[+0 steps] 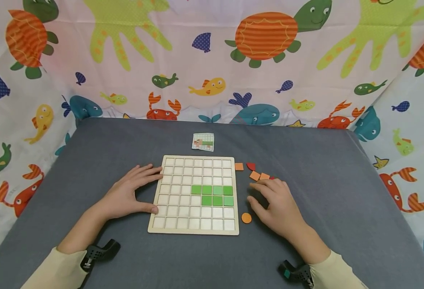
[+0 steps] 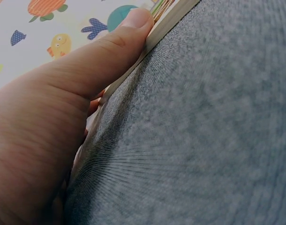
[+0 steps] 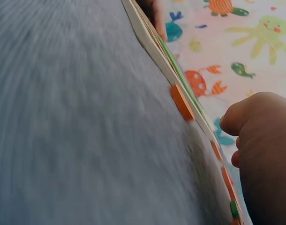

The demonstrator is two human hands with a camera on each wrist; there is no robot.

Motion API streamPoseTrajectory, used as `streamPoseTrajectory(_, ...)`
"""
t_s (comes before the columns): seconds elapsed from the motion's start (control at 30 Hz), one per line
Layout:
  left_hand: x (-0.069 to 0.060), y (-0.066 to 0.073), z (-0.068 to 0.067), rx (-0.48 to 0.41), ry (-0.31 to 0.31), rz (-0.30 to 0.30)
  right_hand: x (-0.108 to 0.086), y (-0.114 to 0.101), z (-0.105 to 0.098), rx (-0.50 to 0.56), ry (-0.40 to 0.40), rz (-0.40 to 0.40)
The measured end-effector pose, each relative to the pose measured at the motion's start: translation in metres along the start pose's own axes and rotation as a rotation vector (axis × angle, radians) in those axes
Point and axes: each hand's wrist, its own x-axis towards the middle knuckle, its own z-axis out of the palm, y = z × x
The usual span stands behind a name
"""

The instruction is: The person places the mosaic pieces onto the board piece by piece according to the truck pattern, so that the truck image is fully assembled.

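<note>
A wooden grid board [image 1: 193,232] lies on the grey cloth, with several green squares [image 1: 206,190] in two rows at its right side. My left hand [image 1: 125,194] touches the board's left edge, fingertips at the upper part and thumb lower down; in the left wrist view the thumb [image 2: 129,33] rests on the rim. My right hand [image 1: 278,206] is just right of the board, fingers bent, beside orange squares [image 1: 254,176] and a red piece [image 1: 250,166]. Its fingertips hold nothing that I can make out. An orange disc [image 1: 246,218] lies near the board's lower right.
A small printed card [image 1: 202,142] with a grid pattern lies behind the board. One orange square [image 1: 238,166] touches the board's upper right edge. A curtain [image 1: 212,60] with sea animals hangs behind and beside the cloth-covered table [image 1: 183,261].
</note>
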Motion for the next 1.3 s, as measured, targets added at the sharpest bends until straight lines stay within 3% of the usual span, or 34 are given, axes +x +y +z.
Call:
streamPoseTrajectory(0.6,0.003,0.003,0.0,-0.019,0.007,-0.014,-0.018,0.026,-0.024,-0.108,0.072,0.079)
streamPoseTrajectory(0.97,0.001,0.001,-0.001,-0.015,0.015,-0.019,-0.019,0.027,-0.023,-0.141,0.033,0.201)
streamPoseTrajectory(1.3,0.001,-0.002,0.001,0.001,0.005,-0.022,-0.022,0.028,-0.021,-0.048,0.022,0.249)
